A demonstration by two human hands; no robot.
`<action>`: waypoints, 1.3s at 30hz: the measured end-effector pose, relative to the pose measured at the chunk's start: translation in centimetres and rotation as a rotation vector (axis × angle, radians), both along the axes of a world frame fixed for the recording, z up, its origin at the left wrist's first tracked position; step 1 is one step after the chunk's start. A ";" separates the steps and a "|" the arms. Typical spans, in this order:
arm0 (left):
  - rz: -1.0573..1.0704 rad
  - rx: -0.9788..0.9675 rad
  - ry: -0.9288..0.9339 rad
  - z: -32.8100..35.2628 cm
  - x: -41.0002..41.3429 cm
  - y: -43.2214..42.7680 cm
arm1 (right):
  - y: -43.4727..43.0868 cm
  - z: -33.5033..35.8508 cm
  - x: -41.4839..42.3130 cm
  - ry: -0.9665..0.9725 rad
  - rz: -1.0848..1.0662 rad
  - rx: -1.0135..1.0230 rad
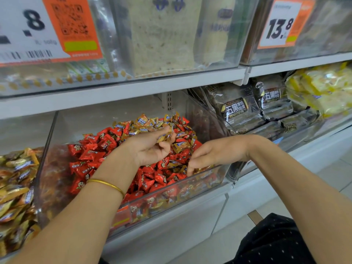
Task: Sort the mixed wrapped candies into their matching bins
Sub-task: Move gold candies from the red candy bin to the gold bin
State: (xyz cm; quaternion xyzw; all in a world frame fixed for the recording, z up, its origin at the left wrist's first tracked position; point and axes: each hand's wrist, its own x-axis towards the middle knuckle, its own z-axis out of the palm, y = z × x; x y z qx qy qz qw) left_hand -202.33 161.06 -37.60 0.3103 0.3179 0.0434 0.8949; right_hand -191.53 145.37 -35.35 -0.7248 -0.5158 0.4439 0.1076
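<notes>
While the left hand (150, 147) is lying palm up over the middle bin (106, 115), its thumb and fingertips are pinching a few gold-wrapped candies (165, 137) just above the heap. The right hand (215, 153) is dipping its fingers, drawn close together, into the front right corner of that bin; whether they are gripping a piece, I cannot tell. These sweets are probably light and firm inside, with slippery, crinkly foil. Taking each by its body or a crimped end between thumb and forefinger is looking safest, with a cupped palm carrying several. The middle bin is holding mostly red-wrapped candies (85, 168), with stray gold candies (144, 122) lying across the back and top. The neighbouring bin (24, 132) on the left is holding gold pieces, seemingly their proper home. Black bread packs (238, 111) are sitting in the compartment to the right.
</notes>
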 end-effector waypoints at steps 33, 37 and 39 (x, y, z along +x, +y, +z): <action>0.121 0.153 0.065 0.5 -0.8 1.4 | 6.8 -4.4 0.7 -0.625 -0.270 0.229; 0.172 0.175 0.026 0.8 -0.7 0.9 | 7.1 -4.9 0.7 -0.678 -0.240 0.230; 0.195 0.229 0.000 0.9 -0.7 0.8 | 6.7 -5.1 1.1 -0.621 -0.288 0.286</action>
